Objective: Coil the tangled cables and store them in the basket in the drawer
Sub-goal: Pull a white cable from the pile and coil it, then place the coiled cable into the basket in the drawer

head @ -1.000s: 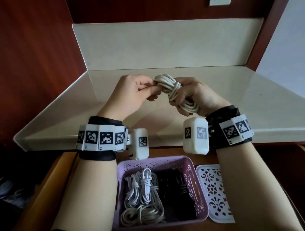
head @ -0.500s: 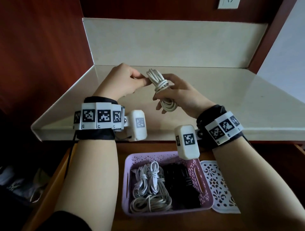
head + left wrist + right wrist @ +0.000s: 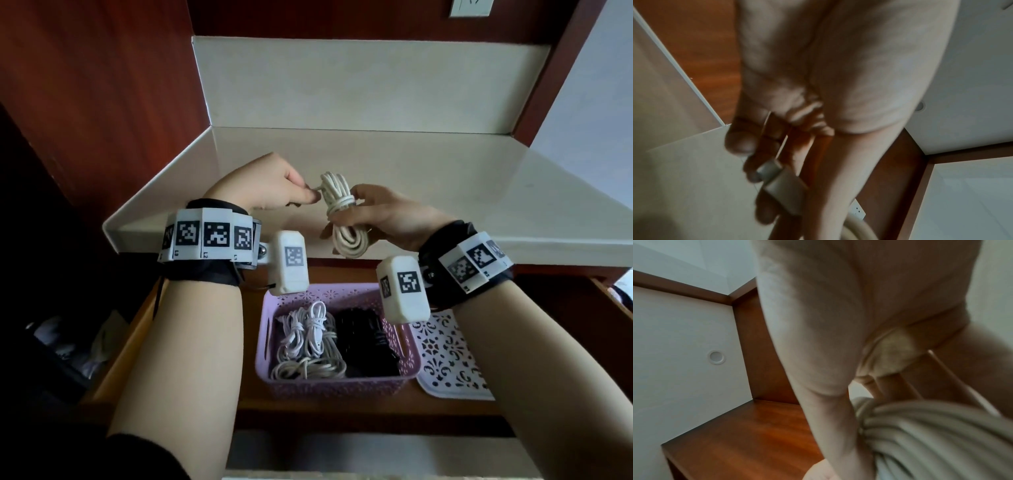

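Both hands have dropped lower in frame; right hand (image 3: 387, 219) grips one coiled cable (image 3: 342, 216), left hand (image 3: 270, 186) pinches its plug, apparently

Open wooden drawer (image 3: 445, 407), lilac basket (image 3: 329, 387) and white patterned lid (image 3: 448, 363) inside

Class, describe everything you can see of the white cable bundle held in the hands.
The white cable bundle is an off-white, smooth round cord coiled into long loops, cinched by wraps round its middle. It hangs upright above the counter. The right hand grips its waist; the left hand pinches its free plug end beside the top loops.
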